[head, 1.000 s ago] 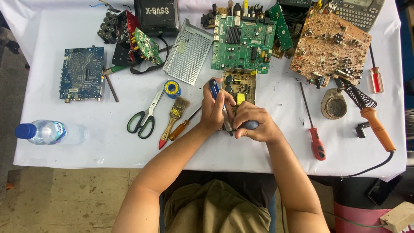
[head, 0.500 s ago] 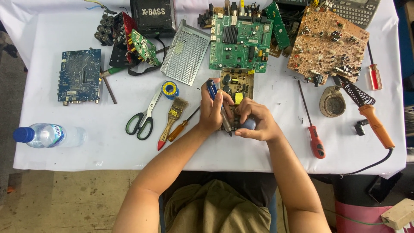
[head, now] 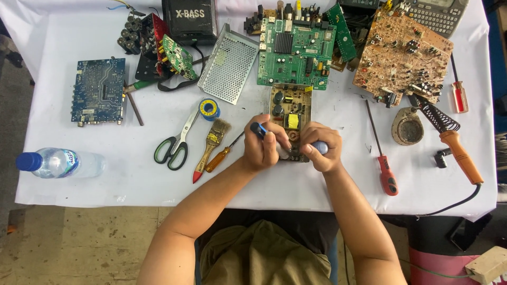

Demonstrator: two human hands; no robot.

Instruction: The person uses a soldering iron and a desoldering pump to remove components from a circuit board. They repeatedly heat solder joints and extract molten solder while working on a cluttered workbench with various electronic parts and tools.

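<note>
Our left hand (head: 261,148) grips a blue-handled tool (head: 258,129), our right hand (head: 321,153) clasps another blue handle (head: 320,148); both curl over the near end of the small board (head: 290,113). The board's long axis runs away from us, towards the green board (head: 296,53). An orange screwdriver (head: 222,154) lies left of it, a red one (head: 384,163) to its right.

Small tan circuit board (head: 290,108) flat on table, blue-handled tool (head: 258,129) above
</note>
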